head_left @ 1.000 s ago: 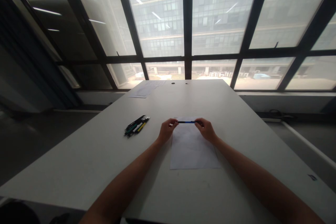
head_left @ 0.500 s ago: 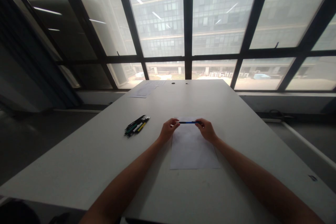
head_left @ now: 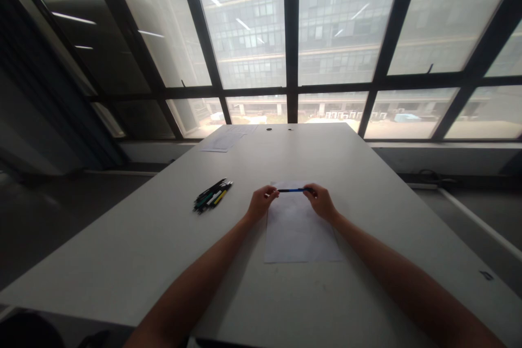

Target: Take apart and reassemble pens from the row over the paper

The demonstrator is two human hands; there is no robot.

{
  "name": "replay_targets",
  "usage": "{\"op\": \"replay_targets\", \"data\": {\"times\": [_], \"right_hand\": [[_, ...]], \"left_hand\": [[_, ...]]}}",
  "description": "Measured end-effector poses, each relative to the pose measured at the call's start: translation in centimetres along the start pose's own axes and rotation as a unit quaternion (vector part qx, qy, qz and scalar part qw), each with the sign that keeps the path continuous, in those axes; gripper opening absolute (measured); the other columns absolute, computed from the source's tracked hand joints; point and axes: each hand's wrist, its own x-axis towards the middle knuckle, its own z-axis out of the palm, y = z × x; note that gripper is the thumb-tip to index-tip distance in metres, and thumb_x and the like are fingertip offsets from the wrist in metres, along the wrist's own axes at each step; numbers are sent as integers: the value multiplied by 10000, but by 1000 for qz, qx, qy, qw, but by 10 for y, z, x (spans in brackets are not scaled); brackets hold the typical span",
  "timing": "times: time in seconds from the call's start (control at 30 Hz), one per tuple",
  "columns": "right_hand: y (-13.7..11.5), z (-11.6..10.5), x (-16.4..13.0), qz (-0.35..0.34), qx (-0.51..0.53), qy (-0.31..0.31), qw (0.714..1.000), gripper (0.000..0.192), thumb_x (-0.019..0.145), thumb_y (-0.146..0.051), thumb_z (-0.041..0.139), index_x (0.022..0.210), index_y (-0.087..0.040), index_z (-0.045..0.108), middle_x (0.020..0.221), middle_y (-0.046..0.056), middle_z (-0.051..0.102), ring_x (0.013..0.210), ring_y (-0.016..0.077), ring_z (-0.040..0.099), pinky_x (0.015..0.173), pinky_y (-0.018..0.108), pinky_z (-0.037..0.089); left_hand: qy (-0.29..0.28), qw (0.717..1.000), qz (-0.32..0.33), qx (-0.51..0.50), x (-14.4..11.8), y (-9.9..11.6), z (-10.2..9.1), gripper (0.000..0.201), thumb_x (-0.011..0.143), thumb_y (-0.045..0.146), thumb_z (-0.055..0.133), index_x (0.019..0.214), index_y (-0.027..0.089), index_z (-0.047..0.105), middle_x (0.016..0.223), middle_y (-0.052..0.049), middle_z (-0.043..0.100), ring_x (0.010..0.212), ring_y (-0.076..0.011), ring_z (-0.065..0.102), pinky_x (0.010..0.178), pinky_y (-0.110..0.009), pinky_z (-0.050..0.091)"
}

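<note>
Above white paper sheet (head_left: 299, 231) on pale grey desk (head_left: 122, 250): slim blue-and-black pen (head_left: 290, 190), level, pinched at its ends by left hand (head_left: 260, 203) and right hand (head_left: 322, 201); bundle of pens (head_left: 212, 196) lying apart, leftward.

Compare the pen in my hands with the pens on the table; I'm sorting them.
The blue pen is single, held level by the left hand and right hand above the paper. The pile of pens lies untouched, slanted, on the table. Both look slim.

Matt white table (head_left: 350, 174), smooth paper sheet (head_left: 299, 234).
</note>
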Motion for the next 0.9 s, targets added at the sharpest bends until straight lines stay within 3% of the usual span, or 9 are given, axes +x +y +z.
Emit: {"op": "replay_targets", "data": {"times": [0.13, 0.3, 0.4, 0.6, 0.9], "right_hand": [[2, 1, -1, -1, 2, -2, 1000, 181, 820, -304, 599, 896, -169, 693, 794, 50, 691, 658, 165, 586, 618, 278, 476], [3, 1, -1, -3, -4, 2, 1000, 180, 823, -304, 599, 900, -171, 694, 789, 49, 693, 650, 165, 585, 617, 279, 475], [4, 1, -1, -4, -5, 2, 1000, 179, 824, -306, 600, 894, -171, 694, 781, 49, 692, 643, 165, 582, 615, 280, 475], [6, 2, -1, -2, 2, 0, 1000, 189, 830, -324, 599, 895, -173, 694, 788, 55, 695, 656, 172, 590, 621, 285, 480], [2, 1, -1, -4, 0, -1, 1000, 178, 823, -302, 596, 900, -171, 689, 795, 51, 693, 661, 170, 592, 628, 285, 482]], "left_hand": [[-10, 1000, 2, -18, 0, -2, 0, 329, 848, 463, 604, 814, 147, 692, 701, -45, 690, 664, -164, 628, 645, -272, 480], [13, 1000, 8, -25, 0, -4, -1, 413, 777, 432, 702, 1102, 184, 643, 797, -25, 687, 705, -152, 626, 635, -251, 476], [11, 999, 25, -27, -1, -4, -1, 417, 771, 388, 710, 1133, 203, 619, 840, -24, 689, 747, -151, 637, 658, -251, 482], [21, 999, 38, -1, -2, -1, 0, 180, 808, 342, 663, 898, 187, 674, 838, -31, 695, 770, -158, 639, 661, -258, 479], [-11, 1000, 11, 10, -1, 3, -1, 332, 873, 468, 557, 794, 164, 667, 755, -39, 699, 709, -167, 632, 674, -277, 486]]}}
